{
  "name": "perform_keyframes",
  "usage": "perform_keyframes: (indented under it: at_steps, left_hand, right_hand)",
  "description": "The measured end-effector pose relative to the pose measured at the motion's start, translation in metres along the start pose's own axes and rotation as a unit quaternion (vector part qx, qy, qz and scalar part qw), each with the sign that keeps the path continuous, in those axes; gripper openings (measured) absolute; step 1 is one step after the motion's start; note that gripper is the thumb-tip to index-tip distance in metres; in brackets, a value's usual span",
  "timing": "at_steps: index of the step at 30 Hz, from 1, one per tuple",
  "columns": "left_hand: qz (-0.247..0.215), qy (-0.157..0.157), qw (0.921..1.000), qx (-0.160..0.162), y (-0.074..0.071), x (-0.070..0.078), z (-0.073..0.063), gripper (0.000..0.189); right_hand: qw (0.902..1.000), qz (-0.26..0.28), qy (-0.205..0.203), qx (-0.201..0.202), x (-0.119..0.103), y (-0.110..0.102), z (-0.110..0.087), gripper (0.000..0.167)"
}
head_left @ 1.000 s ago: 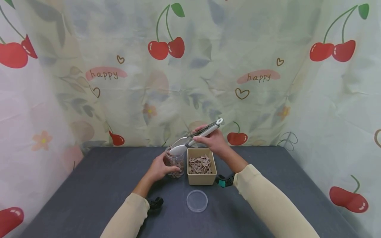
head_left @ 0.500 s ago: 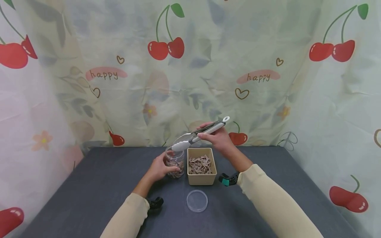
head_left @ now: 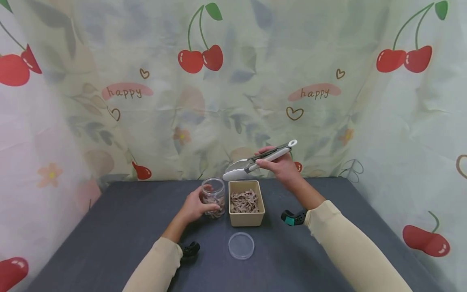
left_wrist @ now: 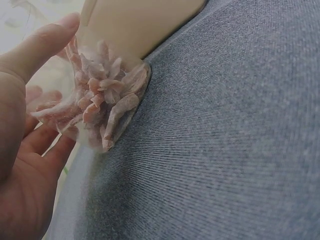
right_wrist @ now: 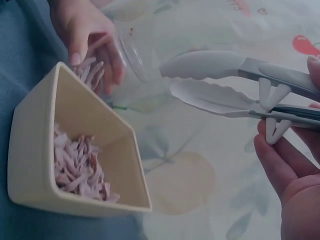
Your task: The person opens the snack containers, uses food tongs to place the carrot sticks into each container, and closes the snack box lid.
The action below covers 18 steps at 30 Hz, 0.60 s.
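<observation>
My left hand point(head_left: 194, 206) grips a clear open jar point(head_left: 213, 190) standing on the table, thumb on the near side and fingers behind it. Pale brownish dried strips point(left_wrist: 107, 90) fill the jar's lower part. Above the table, my right hand point(head_left: 282, 164) holds white-and-grey tongs point(right_wrist: 215, 82) by their handles. The tongs' tips are slightly apart with nothing between them, over the back of a beige rectangular bin point(head_left: 246, 220). Similar strips point(right_wrist: 80, 165) lie in that bin, just right of the jar.
A round clear lid point(head_left: 241, 245) lies flat on the dark table point(head_left: 146, 235) in front of the bin. Behind the table hangs a cherry-patterned curtain point(head_left: 233, 93), which also runs down both sides.
My right hand has drawn the tongs out of the jar's mouth, up and to the right, over the bin's back. My left hand and the jar stay in place.
</observation>
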<state>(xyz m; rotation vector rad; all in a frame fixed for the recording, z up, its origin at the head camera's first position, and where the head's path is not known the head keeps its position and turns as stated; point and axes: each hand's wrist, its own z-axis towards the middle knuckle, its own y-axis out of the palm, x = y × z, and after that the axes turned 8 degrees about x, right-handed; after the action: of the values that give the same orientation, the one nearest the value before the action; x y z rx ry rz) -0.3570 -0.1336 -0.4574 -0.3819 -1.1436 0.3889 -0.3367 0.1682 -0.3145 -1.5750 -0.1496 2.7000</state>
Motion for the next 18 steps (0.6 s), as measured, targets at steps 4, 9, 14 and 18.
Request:
perform_keyframes:
  at_steps: [4, 9, 14, 18]
  left_hand:
    - [0.004, -0.011, 0.9999, -0.002, -0.001, 0.001, 0.000, 0.070]
    - [0.009, -0.012, 0.9999, -0.004, -0.001, 0.000, 0.000, 0.070]
    - [0.013, -0.012, 0.9998, -0.006, -0.001, -0.001, 0.000, 0.069]
    - [0.012, -0.012, 0.9998, -0.005, -0.001, -0.001, 0.000, 0.068]
  right_hand:
    - [0.9999, -0.013, 0.007, 0.003, 0.005, -0.007, -0.004, 0.035]
    - [0.9996, -0.023, 0.016, -0.003, 0.016, -0.017, -0.010, 0.037]
    - [0.9989, -0.038, 0.026, -0.009, 0.027, -0.025, -0.015, 0.039]
    - [0.9985, -0.040, 0.029, -0.022, 0.033, -0.030, -0.020, 0.040]
